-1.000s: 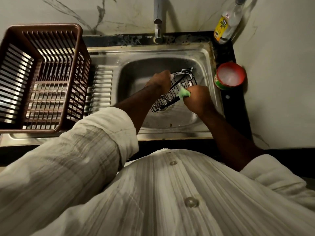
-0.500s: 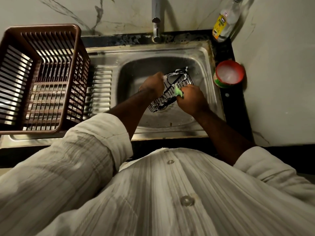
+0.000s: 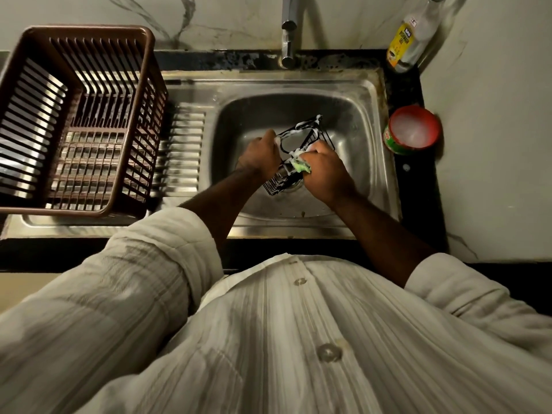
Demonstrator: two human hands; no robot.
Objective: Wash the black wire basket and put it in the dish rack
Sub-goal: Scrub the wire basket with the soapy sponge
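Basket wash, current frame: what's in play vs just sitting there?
In play: black wire basket, soapy, gripped by the left hand; green sponge held by the right hand; steel sink; brown dish rack, the destination; tap for rinsing.
Lying about: dishwash gel bottle; red tub, both untouched on the counter.

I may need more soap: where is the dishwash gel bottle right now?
In the head view, the dishwash gel bottle sits in the back right corner of the counter, right of the tap and behind the red tub.

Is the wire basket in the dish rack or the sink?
In the sink: the left hand grips the soapy wire basket there, apart from the dish rack.
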